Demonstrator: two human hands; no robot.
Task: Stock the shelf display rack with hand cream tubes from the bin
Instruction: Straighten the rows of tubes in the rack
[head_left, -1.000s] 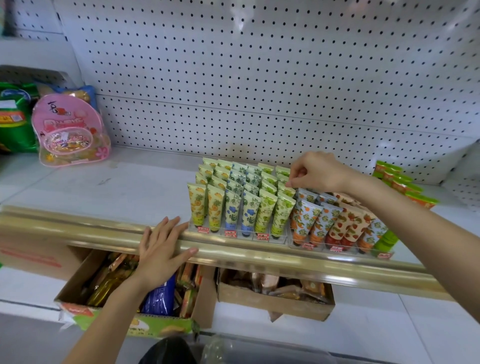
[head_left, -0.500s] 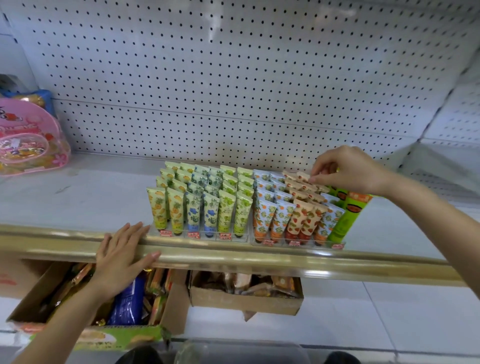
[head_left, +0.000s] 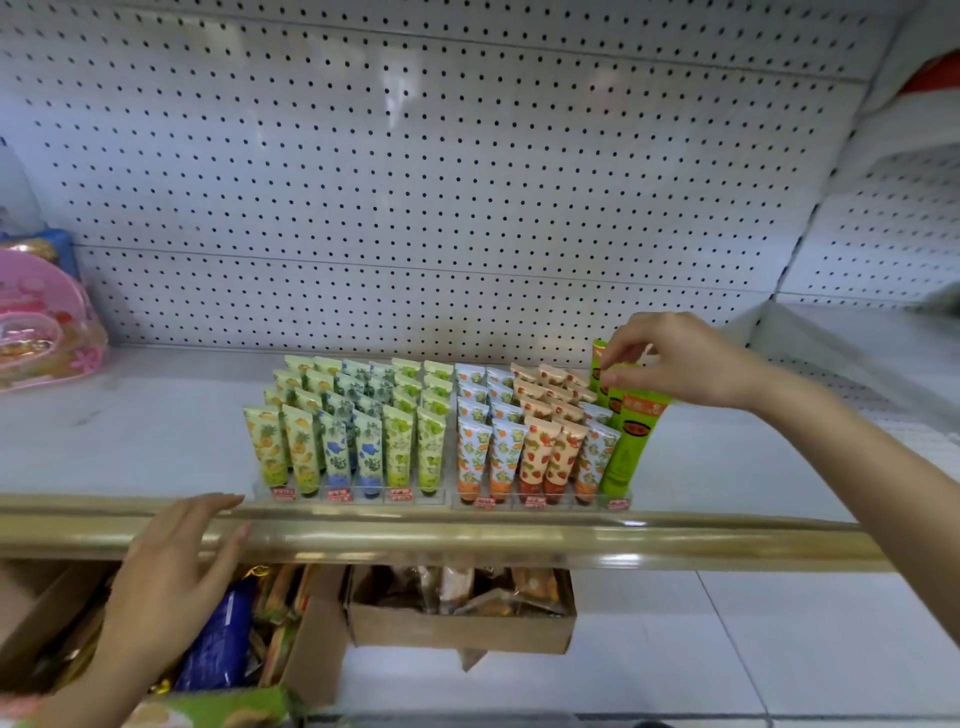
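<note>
Right hand (head_left: 675, 358) pinches the top of a green hand cream tube (head_left: 599, 364), apparently seating it upright in the rack (head_left: 540, 501) column beneath its fingertips; left hand (head_left: 176, 561), fingers extended and holding nothing, rests on the shelf rail (head_left: 519, 540), probably for balance.

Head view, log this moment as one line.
right hand: pinches green tube top at display rack right end | left hand: flat on gold rail

This is a shop. A white shelf (head_left: 156, 441) has a wall (head_left: 415, 182) full of little holes behind it. Rows of tubes (head_left: 400, 447) stand in a clear rack (head_left: 358, 498) with small red price tags (head_left: 283, 492). Boxes (head_left: 457, 631) of snacks sit below.
</note>
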